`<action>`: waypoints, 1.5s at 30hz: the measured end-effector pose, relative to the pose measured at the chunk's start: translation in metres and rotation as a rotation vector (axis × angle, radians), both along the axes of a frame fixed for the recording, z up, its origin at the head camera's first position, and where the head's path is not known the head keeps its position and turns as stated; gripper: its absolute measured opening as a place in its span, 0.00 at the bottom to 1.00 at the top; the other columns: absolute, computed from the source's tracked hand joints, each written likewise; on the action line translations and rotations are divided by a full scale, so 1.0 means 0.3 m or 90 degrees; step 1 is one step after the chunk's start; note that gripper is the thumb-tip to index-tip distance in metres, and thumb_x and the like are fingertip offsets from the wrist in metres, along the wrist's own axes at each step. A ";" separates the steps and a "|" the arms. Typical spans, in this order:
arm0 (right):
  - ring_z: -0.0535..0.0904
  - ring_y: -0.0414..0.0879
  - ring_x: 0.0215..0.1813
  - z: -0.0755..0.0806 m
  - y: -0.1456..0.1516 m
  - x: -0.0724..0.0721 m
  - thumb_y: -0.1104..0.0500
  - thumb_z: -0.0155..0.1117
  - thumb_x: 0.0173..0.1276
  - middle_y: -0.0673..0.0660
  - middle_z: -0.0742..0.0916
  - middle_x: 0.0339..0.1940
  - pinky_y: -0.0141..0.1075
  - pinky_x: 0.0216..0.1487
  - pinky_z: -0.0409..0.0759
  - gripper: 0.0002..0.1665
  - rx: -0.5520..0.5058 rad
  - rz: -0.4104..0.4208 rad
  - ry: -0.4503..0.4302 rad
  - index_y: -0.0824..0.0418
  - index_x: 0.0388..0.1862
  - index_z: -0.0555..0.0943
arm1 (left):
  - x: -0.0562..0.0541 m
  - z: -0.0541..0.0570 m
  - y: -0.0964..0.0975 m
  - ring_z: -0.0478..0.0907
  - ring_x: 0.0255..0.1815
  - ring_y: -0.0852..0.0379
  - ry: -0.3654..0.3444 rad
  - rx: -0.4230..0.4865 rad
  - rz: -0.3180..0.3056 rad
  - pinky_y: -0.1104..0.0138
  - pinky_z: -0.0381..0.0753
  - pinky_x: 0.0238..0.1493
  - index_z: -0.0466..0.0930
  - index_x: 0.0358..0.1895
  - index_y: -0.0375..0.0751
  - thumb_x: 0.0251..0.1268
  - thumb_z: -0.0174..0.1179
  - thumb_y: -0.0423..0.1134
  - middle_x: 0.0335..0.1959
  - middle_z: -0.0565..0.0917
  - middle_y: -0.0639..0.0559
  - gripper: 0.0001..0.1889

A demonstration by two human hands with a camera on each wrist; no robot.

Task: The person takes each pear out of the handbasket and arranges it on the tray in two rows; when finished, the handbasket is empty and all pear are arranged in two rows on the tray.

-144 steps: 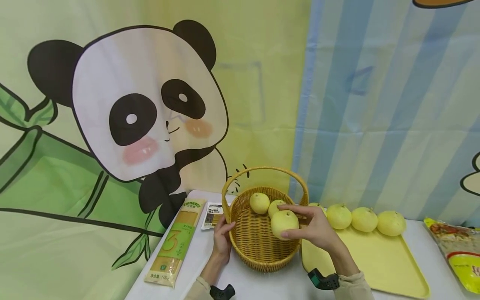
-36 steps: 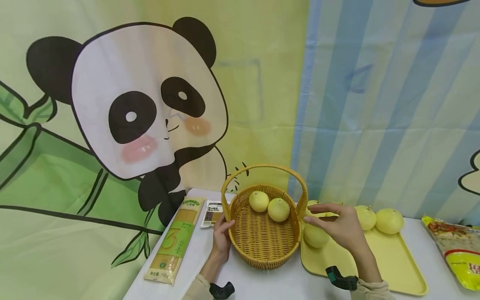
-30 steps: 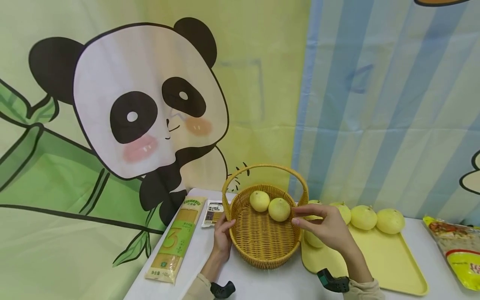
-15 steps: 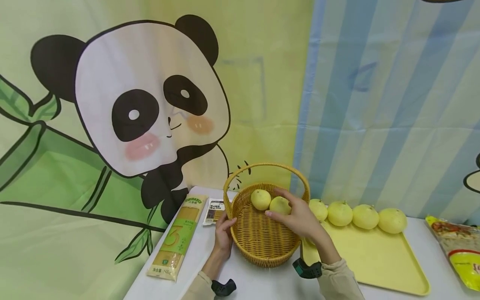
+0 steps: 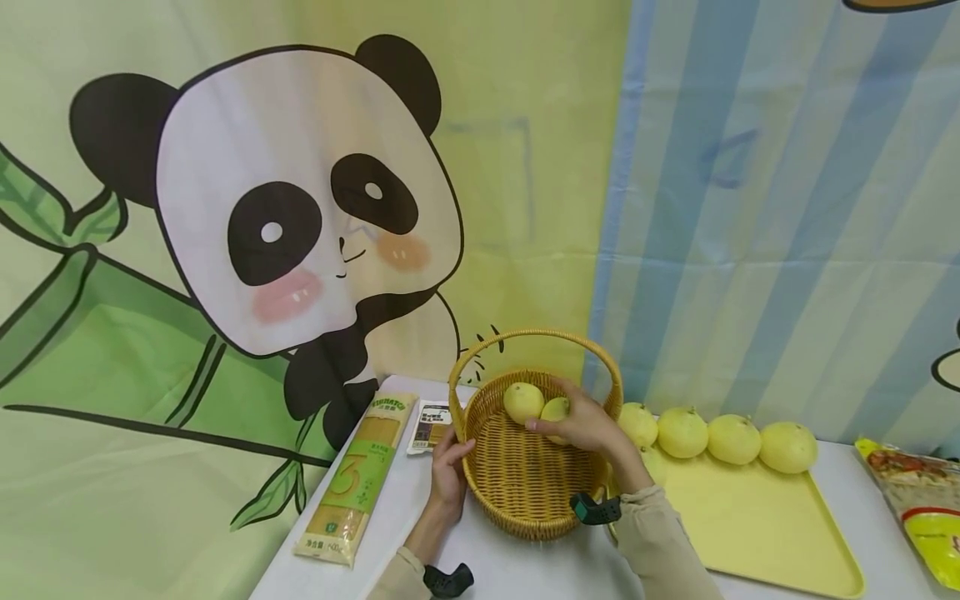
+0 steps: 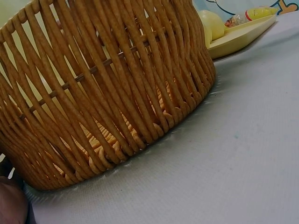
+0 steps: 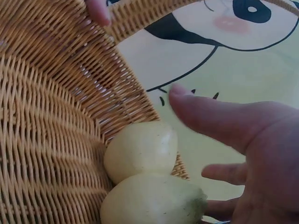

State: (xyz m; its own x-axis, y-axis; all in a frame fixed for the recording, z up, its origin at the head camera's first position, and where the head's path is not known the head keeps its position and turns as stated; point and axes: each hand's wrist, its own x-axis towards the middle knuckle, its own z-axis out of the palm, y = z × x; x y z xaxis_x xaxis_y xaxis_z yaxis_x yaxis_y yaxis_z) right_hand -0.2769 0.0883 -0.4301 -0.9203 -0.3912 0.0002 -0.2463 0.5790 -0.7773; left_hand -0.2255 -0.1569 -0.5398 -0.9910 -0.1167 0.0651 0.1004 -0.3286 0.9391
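A tan wicker basket [image 5: 528,475] with an arched handle stands on the white-covered table. My left hand [image 5: 448,475] grips its left rim, thumb over the edge. Two pale yellow round fruits [image 5: 523,403] lie side by side at the back inside. My right hand [image 5: 588,423] reaches over the right rim to the right-hand fruit [image 7: 154,200], partly covering it in the head view. In the right wrist view its thumb [image 7: 205,112] is stretched out, apart from the fruit, and the other fingers are partly hidden behind that fruit's greenish end.
Right of the basket, a yellow tray [image 5: 757,517] bears a row of similar fruits [image 5: 733,439] along its back; my right arm crosses its left side. A spaghetti pack [image 5: 356,479] and small packet [image 5: 431,427] lie left. A colourful bag [image 5: 922,500] lies far right.
My right hand held a fruit over the basket, then stood empty beside the tray's front-left fruit. It has since moved left into the basket. My left hand has stayed at the rim.
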 end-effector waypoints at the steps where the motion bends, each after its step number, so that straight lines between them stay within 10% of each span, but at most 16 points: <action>1: 0.62 0.74 0.81 -0.005 -0.001 -0.004 0.43 0.79 0.65 0.74 0.63 0.84 0.68 0.76 0.66 0.61 0.005 0.004 -0.003 0.64 0.86 0.56 | 0.000 -0.001 0.000 0.75 0.67 0.44 0.002 0.001 -0.001 0.62 0.76 0.65 0.66 0.81 0.41 0.72 0.50 0.37 0.74 0.70 0.32 0.33; 17: 0.76 0.66 0.71 -0.018 -0.017 -0.005 0.68 0.80 0.61 0.68 0.77 0.75 0.58 0.63 0.79 0.47 0.051 0.015 0.010 0.67 0.77 0.70 | 0.002 -0.002 0.000 0.73 0.70 0.41 0.003 -0.002 0.004 0.62 0.76 0.66 0.67 0.81 0.43 0.72 0.51 0.38 0.75 0.70 0.32 0.33; 35: 0.82 0.57 0.56 -0.075 -0.006 -0.005 0.66 0.87 0.51 0.65 0.85 0.61 0.45 0.51 0.83 0.39 -0.089 0.012 -0.046 0.66 0.63 0.81 | 0.003 -0.007 0.005 0.74 0.67 0.41 0.010 0.006 0.006 0.61 0.77 0.65 0.68 0.80 0.41 0.72 0.50 0.37 0.73 0.71 0.30 0.32; 45: 0.85 0.56 0.60 -0.105 0.007 -0.010 0.58 0.88 0.50 0.60 0.86 0.65 0.42 0.54 0.84 0.39 -0.158 0.120 -0.027 0.57 0.64 0.86 | -0.001 -0.017 0.006 0.74 0.69 0.44 0.007 -0.003 0.007 0.60 0.75 0.68 0.67 0.80 0.41 0.73 0.50 0.37 0.75 0.70 0.32 0.32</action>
